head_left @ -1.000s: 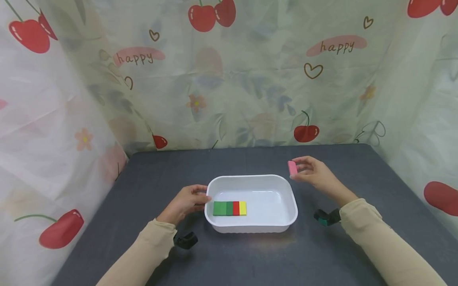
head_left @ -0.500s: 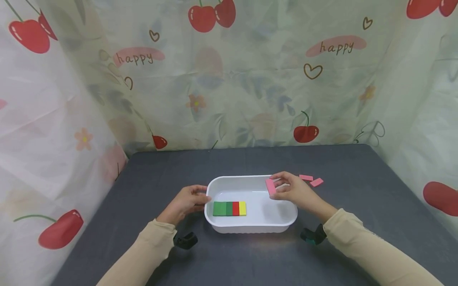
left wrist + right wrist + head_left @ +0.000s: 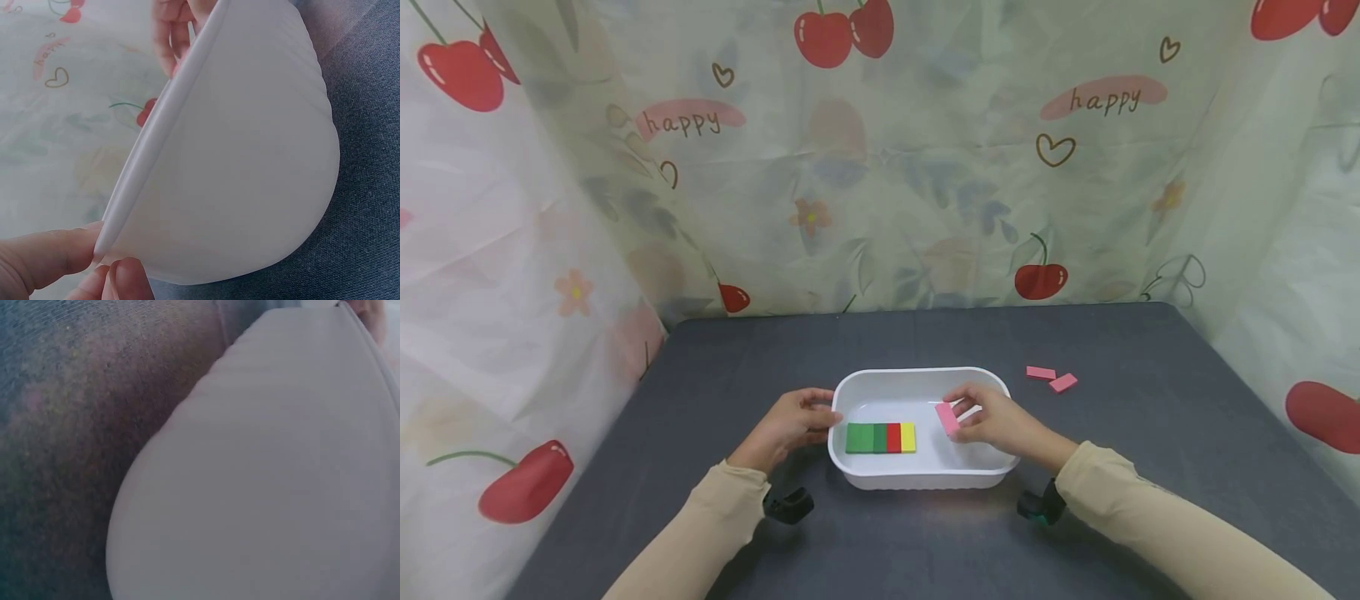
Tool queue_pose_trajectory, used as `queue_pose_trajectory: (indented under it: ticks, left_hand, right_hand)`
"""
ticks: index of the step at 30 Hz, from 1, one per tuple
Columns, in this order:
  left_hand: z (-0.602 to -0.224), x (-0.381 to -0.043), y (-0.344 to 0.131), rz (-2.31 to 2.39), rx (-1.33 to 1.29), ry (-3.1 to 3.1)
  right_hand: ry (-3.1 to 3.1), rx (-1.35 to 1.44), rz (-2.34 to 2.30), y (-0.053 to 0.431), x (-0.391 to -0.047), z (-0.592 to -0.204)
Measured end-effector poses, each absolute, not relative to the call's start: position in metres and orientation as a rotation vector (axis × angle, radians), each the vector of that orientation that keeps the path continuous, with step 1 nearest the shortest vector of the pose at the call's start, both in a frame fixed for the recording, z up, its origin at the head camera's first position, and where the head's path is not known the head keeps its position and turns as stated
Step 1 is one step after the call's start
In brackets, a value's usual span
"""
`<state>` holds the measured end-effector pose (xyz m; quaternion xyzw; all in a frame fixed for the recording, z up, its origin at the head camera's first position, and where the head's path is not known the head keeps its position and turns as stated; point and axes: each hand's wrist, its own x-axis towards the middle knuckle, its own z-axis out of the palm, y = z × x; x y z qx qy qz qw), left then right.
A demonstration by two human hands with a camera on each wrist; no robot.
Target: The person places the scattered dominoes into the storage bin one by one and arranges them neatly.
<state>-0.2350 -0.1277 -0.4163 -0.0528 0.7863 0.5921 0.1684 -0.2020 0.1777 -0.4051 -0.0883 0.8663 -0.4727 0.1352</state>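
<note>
A white plastic tray point(image 3: 925, 482) stands on the dark table. My left hand point(image 3: 793, 419) pinches its left rim, thumb on one side and fingers on the other, as the left wrist view shows on the tray's edge point(image 3: 169, 112). Over the tray's right half, my right hand point(image 3: 996, 423) holds a pink block point(image 3: 947, 419) between thumb and fingertips, tilted. Inside, to the left, green blocks point(image 3: 861, 438), a red block point(image 3: 893, 438) and a yellow block point(image 3: 907, 438) lie side by side in a row. The right wrist view shows the tray's outer wall point(image 3: 262, 475), not the right hand's fingers.
Two more pink blocks, one flat point(image 3: 1041, 372) and one at an angle point(image 3: 1063, 382), lie on the table point(image 3: 1120, 358) behind the tray to the right. A printed curtain point(image 3: 917, 233) encloses the table's back and sides.
My right hand has carried the pink block leftward and down from beyond the tray's right corner into the tray, uncovering two pink blocks on the table. The left hand stays at the rim.
</note>
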Motion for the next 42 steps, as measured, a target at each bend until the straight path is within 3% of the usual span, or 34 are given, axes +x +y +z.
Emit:
queue_pose_trajectory:
  ticks: [14,42]
  left_hand:
    - [-0.417,-0.236,-0.128,1.69,-0.157,2.237]
    - [-0.415,-0.235,-0.129,1.675,-0.131,2.224]
  right_hand:
    - [2.654,-0.118,-0.997,0.151,-0.204,-0.418]
    - [2.648,-0.066,-0.952,0.145,-0.212,-0.426]
